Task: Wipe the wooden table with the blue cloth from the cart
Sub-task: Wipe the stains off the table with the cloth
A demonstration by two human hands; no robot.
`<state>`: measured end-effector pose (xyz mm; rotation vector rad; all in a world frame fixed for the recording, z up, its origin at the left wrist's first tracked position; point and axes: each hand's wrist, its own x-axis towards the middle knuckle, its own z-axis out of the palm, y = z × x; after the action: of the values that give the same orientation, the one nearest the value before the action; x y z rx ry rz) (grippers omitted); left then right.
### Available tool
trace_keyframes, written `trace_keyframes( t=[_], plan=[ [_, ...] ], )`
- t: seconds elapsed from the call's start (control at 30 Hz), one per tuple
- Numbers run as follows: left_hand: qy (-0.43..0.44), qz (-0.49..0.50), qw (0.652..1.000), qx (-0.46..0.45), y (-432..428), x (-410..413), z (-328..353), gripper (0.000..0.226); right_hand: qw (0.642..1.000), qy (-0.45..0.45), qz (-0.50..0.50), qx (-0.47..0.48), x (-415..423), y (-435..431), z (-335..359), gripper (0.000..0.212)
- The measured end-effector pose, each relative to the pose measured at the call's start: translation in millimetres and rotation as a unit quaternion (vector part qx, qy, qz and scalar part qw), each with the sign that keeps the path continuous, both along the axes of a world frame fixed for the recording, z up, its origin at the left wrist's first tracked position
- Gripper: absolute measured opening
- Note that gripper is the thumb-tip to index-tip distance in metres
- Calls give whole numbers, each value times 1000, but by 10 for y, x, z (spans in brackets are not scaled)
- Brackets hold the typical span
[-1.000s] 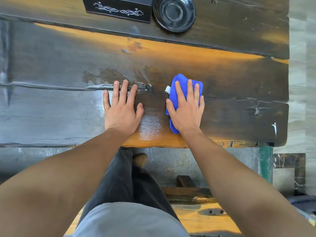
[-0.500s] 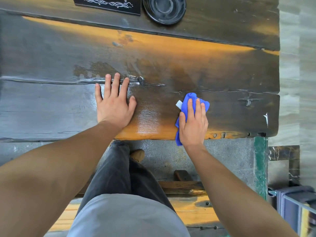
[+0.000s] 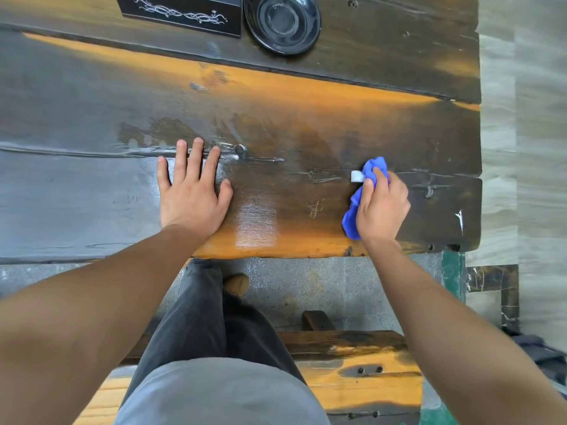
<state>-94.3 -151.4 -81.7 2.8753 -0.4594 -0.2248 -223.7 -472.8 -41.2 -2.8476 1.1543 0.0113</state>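
Observation:
The dark wooden table (image 3: 306, 124) fills the upper half of the view, with orange patches and a damp sheen near its front edge. A bunched blue cloth (image 3: 357, 207) with a small white tag lies on the table's right part, near the front edge. My right hand (image 3: 382, 207) grips the cloth, fingers curled over it and pressing it to the wood. My left hand (image 3: 193, 191) rests flat on the table to the left, fingers spread, holding nothing.
A black box with silver scrollwork (image 3: 184, 13) and a black round dish (image 3: 282, 23) stand at the table's far edge. The table's right end is near my right hand. Below the table are my legs and a wooden bench (image 3: 362, 378).
My right hand has slid the cloth rightward along the front of the table, and its fingers have gone from flat to curled around the bunched cloth. The left hand has stayed planted.

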Motion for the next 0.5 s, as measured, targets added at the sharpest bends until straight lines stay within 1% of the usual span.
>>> trace_keyframes(
  t=[0.13,0.2,0.37,0.5],
  plan=[
    [-1,2,1000,2,11,-4,-15,63,998,44,-23,25,204,-120,-165,54],
    [2,0,1000,0,11,-1,-16,63,998,50,-30,36,202,-118,-222,57],
    [-3,-3,1000,9,9,2,-24,63,996,65,-21,48,186,-156,-212,61],
    [10,-8,1000,17,7,13,1,64,992,101,-29,63,211,-144,-156,65]
  ],
)
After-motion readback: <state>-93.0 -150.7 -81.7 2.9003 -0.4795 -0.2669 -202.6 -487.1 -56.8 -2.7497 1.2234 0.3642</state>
